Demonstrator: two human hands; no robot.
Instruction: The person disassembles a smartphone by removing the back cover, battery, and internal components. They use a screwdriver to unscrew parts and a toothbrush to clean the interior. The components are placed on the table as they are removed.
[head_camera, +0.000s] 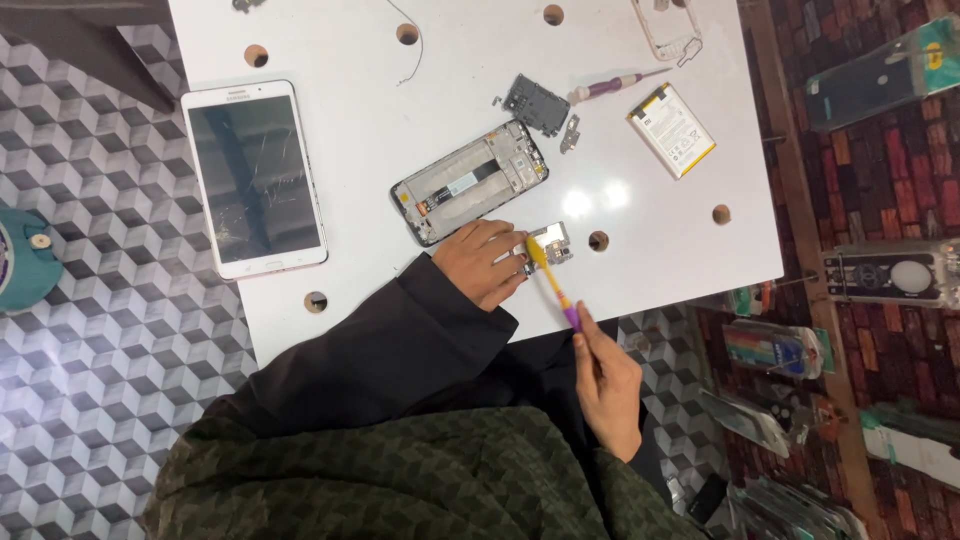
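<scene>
Left arm's in a loose black sleeve (400, 345) bunched at the cuff around 12 o'clock, over a dark green zigzag-knit top (420, 480). Both hands bare, no rings or watch showing.

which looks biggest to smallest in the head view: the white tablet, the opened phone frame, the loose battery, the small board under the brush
1. white tablet
2. opened phone frame
3. loose battery
4. small board, held down by the left hand while the right hand holds the yellow brush on it.
All lie flat on the same white table, so the order looks reliable.
</scene>
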